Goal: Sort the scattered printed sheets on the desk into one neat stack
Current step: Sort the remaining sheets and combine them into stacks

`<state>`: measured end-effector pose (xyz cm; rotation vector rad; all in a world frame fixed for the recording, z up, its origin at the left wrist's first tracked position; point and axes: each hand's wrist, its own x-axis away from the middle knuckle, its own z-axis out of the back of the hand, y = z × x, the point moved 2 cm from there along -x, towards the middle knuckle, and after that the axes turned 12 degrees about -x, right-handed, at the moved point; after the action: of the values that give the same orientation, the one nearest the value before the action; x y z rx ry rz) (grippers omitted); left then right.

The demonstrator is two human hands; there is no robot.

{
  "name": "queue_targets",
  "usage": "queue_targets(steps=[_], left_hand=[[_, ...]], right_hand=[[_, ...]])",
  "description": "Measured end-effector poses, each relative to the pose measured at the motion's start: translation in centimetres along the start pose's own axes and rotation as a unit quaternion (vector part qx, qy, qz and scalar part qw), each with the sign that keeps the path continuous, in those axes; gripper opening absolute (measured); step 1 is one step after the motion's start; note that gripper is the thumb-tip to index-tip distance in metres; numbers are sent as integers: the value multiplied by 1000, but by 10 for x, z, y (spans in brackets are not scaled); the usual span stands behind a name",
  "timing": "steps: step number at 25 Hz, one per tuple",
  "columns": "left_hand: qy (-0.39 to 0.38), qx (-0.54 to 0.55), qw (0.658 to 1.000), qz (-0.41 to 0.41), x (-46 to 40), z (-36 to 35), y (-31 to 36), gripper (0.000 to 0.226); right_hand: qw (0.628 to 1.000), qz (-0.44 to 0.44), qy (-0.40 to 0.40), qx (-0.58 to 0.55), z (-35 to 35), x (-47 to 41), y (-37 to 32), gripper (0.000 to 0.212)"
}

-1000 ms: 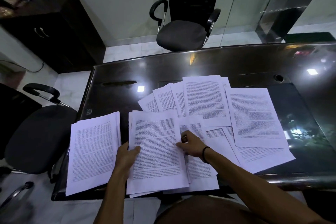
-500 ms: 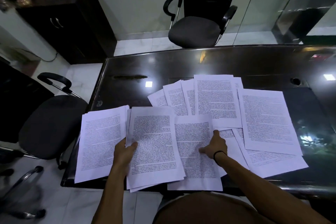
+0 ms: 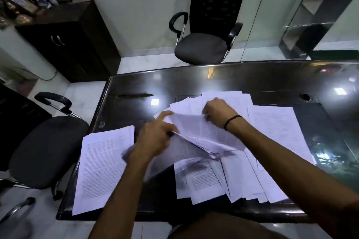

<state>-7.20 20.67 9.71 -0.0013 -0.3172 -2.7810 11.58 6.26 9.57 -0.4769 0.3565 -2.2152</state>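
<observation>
Printed white sheets lie spread over the dark glossy desk (image 3: 252, 79). A neat pile (image 3: 103, 170) sits at the front left corner. Both hands hold a lifted bundle of sheets (image 3: 196, 137) above the desk's middle, its pages bent and blurred. My left hand (image 3: 155, 137) grips the bundle's left edge with the index finger stretched out. My right hand (image 3: 218, 112), with a black band on the wrist, pinches its far right corner. Loose sheets (image 3: 275, 132) stay fanned out at the right, and more overlapping sheets (image 3: 206, 178) lie under the bundle near the front edge.
A black office chair (image 3: 204, 44) stands across the desk, and a second black chair (image 3: 44, 149) stands at the left. A dark cabinet (image 3: 64, 44) fills the back left corner. A round cable hole (image 3: 305, 96) sits in the desk at the right.
Both hands have gathered the middle sheets and lifted them off the desk into one bent bundle. My right hand moved up and away from me. The camera has shifted.
</observation>
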Motion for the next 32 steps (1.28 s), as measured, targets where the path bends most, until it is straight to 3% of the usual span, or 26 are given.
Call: queue_targets(steps=[3,7,11,13,15,16,18,19,21,23,25,27,29,30,32], left_hand=[[-5,-94,995,-13,-19,-4,49,25],[69,-35,994,80,-11,0,10,25],[56,-20,998,11,-17,-8,13,21],[47,36,998,17,-17,-17,16,20],[93,101,988,66,-15,-20,-2,23],[111,120,981,106,-14,-18,-14,23],[134,196,952,194,-12,-12,-34,11],[138,264,927,226,-12,-10,-40,5],[123,402,867,268,-15,-11,-42,7],[100,506,800,305,-18,-17,-39,8],[65,555,771,307,-17,-25,-43,25],[21,520,791,321,-16,-32,-53,53],[-27,481,801,356,-16,-42,-62,57],[-44,504,788,352,-18,-48,-60,46],[-54,600,728,328,-22,-61,-49,29]], right_hand=[[991,121,-41,27,-7,6,-51,14],[998,52,11,25,11,13,-20,10],[994,100,-6,34,2,16,-30,9],[992,127,-7,-20,-4,13,-30,12],[979,104,76,-156,3,6,-7,22],[956,61,141,-249,6,4,8,25],[867,-60,230,-437,2,3,32,44],[814,-103,212,-531,-6,2,37,60],[738,-143,82,-655,-35,1,33,80],[729,-104,-13,-676,-59,4,23,56],[748,-75,-29,-658,-74,5,17,24],[753,-53,-24,-656,-80,2,25,27],[746,-40,-33,-664,-81,-2,34,35],[737,-39,-42,-674,-83,-4,36,37],[720,-51,-62,-689,-89,-6,34,37]])
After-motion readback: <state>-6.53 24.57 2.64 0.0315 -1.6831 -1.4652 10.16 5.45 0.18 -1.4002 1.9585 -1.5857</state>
